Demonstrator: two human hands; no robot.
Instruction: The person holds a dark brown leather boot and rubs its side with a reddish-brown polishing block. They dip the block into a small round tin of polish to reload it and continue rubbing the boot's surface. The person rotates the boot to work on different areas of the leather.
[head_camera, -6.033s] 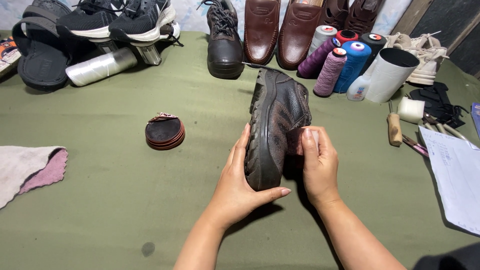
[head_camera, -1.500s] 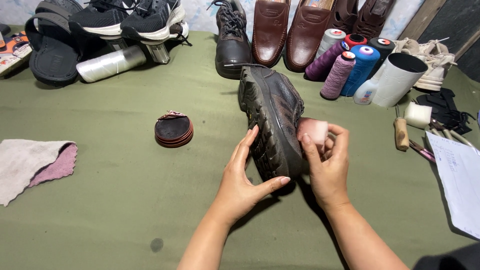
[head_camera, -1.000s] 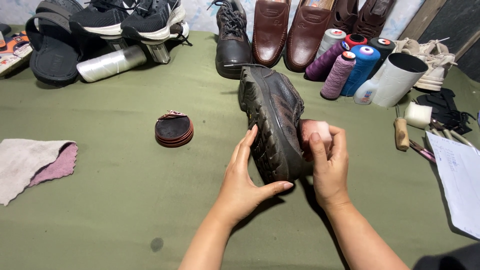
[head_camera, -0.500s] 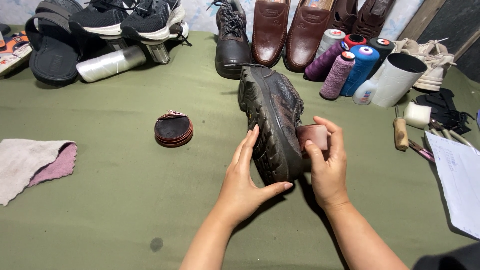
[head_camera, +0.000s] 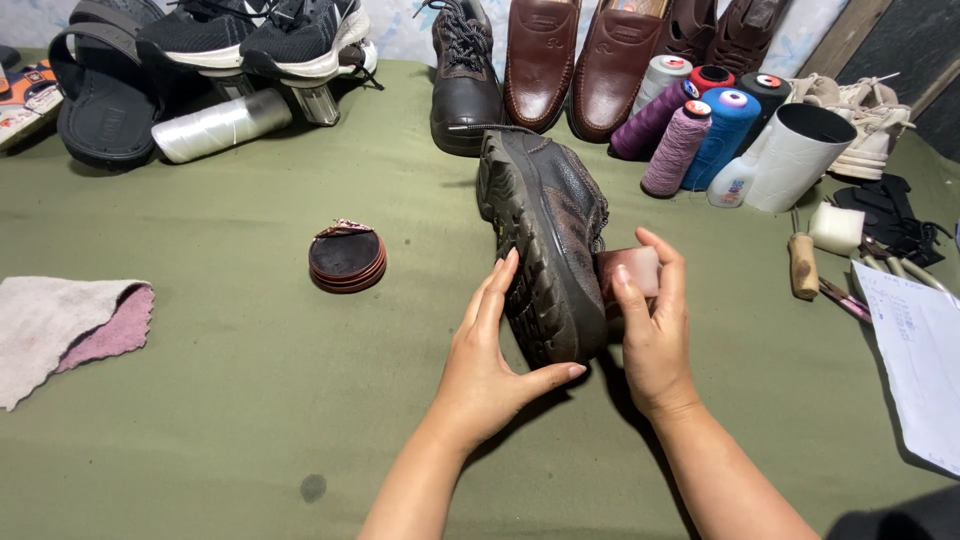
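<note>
On the counter (head_camera: 200, 400) | shoe (head_camera: 545, 240) on its side, mid-counter | left hand (head_camera: 490, 365) clasps its sole | right hand (head_camera: 650, 330) pinches sponge (head_camera: 630, 270) against upper | tin (head_camera: 346, 258) to the left

The dark brown shoe (head_camera: 548, 235) at centre frame looks like grained, creased leather with a dull sheen, and its sole is matt, deeply ridged rubber. The small block (head_camera: 630, 272) pressed to it by the right hand (head_camera: 650, 330) looks like soft foam, pale and stained reddish brown. The desk (head_camera: 220, 400) wears a matt olive cloth, slightly wrinkled. At left lies a fuzzy cloth rag (head_camera: 65, 330), pink and off-white. The round tin (head_camera: 346, 258) left of centre looks like dull metal. At upper centre the brown loafers (head_camera: 575, 60) are smooth, glossy leather. The thread spools (head_camera: 690, 125) at upper right show finely ribbed wound yarn. At right, an awl handle (head_camera: 802, 268) looks like worn wood, and paper (head_camera: 915, 350) lies flat and matt.
</note>
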